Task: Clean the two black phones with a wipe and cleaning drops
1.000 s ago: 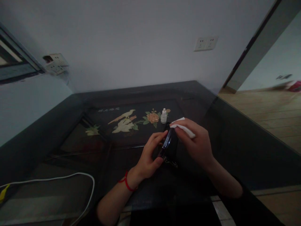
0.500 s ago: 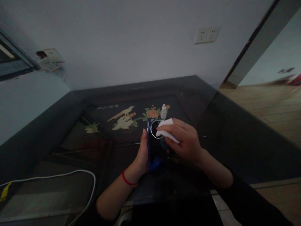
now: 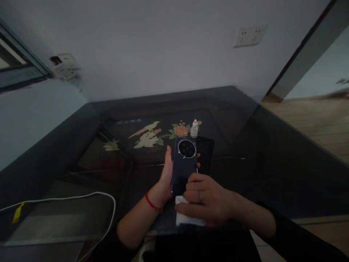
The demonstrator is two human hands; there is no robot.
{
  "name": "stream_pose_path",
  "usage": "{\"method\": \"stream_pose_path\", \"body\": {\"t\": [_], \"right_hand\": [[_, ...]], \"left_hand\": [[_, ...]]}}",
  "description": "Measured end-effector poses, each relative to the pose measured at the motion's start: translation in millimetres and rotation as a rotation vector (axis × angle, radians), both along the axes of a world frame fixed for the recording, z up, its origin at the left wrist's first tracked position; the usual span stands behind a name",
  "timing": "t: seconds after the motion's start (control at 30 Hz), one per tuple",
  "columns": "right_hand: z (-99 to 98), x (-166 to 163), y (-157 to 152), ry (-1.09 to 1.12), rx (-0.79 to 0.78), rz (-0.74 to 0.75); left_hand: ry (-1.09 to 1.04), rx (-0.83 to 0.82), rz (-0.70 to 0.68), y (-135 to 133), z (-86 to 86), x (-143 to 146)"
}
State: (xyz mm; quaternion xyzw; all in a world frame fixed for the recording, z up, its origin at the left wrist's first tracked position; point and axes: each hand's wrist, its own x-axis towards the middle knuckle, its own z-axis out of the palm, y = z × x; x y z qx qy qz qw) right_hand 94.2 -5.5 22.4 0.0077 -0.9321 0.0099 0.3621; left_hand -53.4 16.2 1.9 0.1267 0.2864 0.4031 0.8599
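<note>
A dark blue phone [image 3: 183, 169] rests in my left hand [image 3: 165, 176], its back with the large round camera ring facing up. My left thumb lies along one side, and fingertips show at the opposite edge. At the phone's lower end, my right hand [image 3: 208, 198] is closed on a white tissue [image 3: 188, 216], which hangs below the fingers. Beyond the phone stands a small white dropper bottle [image 3: 194, 128]. A black phone case [image 3: 205, 151] lies on the table to the right of the phone, partly hidden by the hands.
The dark glossy table [image 3: 261, 171] has a bird-and-flower inlay [image 3: 148, 134]. At the left a white cable [image 3: 68, 197] with a yellow tag [image 3: 17, 213] curves toward the front edge. Wall sockets [image 3: 250, 35] sit on the wall behind.
My right hand has moved with the tissue from the camera ring down to the phone's lower end. The camera ring and the black case now show. The view has shifted slightly.
</note>
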Motion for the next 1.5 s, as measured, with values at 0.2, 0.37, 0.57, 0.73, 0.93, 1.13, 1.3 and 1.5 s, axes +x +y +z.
{"method": "stream_pose_path", "body": {"t": [0.2,0.37,0.57,0.73,0.93,1.13,1.3,1.5], "right_hand": [[-22.8,68.8,82.6,0.168,-0.517,-0.836],[-50.4,109.4,128.4,0.049,-0.552,-1.051],[-49.0,123.5,121.7,-0.158,-0.534,-1.056],[-47.1,125.0,115.7,-0.311,-0.628,-0.850],[-37.4,128.8,108.5,-0.380,-0.712,-0.737],[-13.3,68.9,78.0,0.069,-1.048,-0.563],[-14.7,18.8,49.1,0.104,-1.429,-0.280],[-24.3,12.0,44.3,0.357,-1.540,-0.359]], "left_hand": [[-0.086,-0.012,0.099,5.9,3.6,-4.1],[-0.044,-0.009,0.151,8.3,7.9,-4.4],[0.014,-0.019,0.153,9.4,8.4,-3.5],[0.026,-0.002,0.166,11.1,7.4,-4.3],[0.029,0.015,0.180,13.4,7.7,-4.7],[0.126,0.083,0.131,16.7,2.6,-7.1],[0.242,0.164,0.225,14.1,6.7,-3.2],[0.392,0.332,0.332,11.6,0.9,8.7]]}}
